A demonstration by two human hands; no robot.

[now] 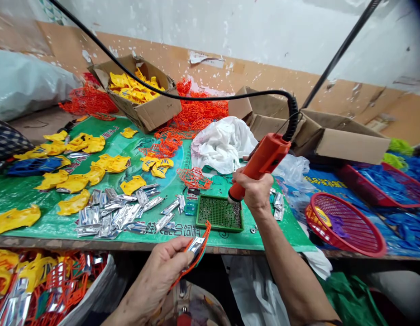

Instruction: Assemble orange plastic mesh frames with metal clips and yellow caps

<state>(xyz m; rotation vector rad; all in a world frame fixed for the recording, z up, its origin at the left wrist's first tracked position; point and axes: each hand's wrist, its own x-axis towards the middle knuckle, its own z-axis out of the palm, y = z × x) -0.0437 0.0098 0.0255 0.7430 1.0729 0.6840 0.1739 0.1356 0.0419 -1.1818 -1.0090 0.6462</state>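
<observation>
My right hand (pixel 254 190) is closed around an orange electric screwdriver (pixel 264 160) with a black coiled cable, its tip pointing down at a green screw tray (pixel 219 213) on the table. My left hand (pixel 162 271) is below the table's front edge, pinching an orange plastic frame with a silver part (pixel 197 246) on it. Loose silver parts (pixel 121 213) lie in a heap left of the tray.
Yellow plastic pieces (pixel 74 181) and orange frames (pixel 194 176) lie scattered on the green mat (pixel 60 222). A cardboard box (pixel 142 93) of yellow pieces stands at the back. A red basket (pixel 346 226) sits at the right, a white cloth (pixel 223 142) behind the tray.
</observation>
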